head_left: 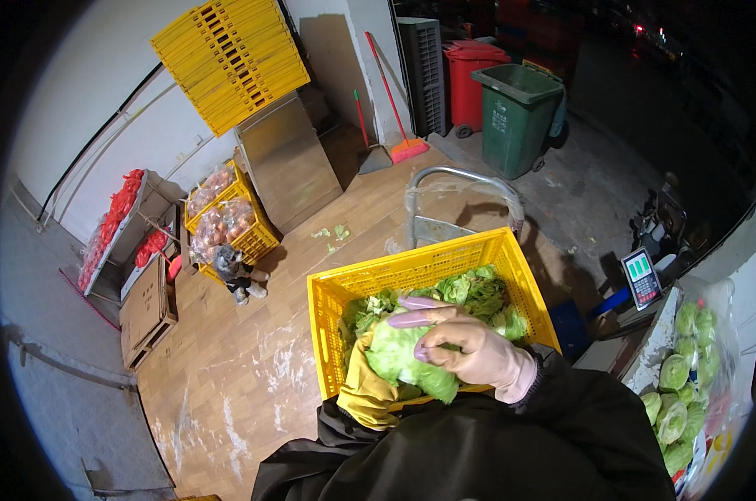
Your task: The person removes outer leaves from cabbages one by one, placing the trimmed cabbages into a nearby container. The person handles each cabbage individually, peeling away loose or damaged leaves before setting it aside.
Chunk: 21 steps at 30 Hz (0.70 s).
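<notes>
A pale green head of lettuce (411,355) is between my hands, over the near side of a yellow plastic crate (323,334). My left hand (368,384), in a yellow glove, cups it from the left and below, its fingers partly hidden. From above and the right, my right hand (470,338) curls over it in a pale pink glove with mauve fingertips. Loose lettuce leaves (470,288) lie inside the crate beyond my hands.
A metal-framed cart (465,171) stands just behind the crate. To the right are a scale display (641,280) and bagged lettuce heads (682,384). Bagged produce fills yellow crates (261,238) at the left. Green (520,121) and red bins (470,79) stand at the back.
</notes>
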Each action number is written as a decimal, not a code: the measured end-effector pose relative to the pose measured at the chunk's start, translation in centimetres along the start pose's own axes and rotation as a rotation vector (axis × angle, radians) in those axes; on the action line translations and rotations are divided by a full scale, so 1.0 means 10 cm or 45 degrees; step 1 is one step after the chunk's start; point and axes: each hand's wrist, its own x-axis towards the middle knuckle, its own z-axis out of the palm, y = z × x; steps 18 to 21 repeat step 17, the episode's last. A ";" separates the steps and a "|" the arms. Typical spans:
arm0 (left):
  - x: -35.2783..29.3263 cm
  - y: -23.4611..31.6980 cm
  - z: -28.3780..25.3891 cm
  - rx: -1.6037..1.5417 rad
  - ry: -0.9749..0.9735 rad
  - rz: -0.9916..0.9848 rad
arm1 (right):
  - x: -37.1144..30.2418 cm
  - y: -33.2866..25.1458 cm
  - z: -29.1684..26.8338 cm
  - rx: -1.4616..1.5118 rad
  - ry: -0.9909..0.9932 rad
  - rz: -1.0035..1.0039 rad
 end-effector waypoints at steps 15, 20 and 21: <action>0.14 0.28 -0.05 1.207 0.079 0.430 | -0.19 0.36 0.04 -0.196 0.399 0.526; 0.19 0.25 -0.12 0.788 0.075 0.249 | 0.07 0.25 -0.03 -0.072 0.175 0.235; 0.19 0.25 -0.12 0.788 0.075 0.249 | 0.07 0.25 -0.03 -0.072 0.175 0.235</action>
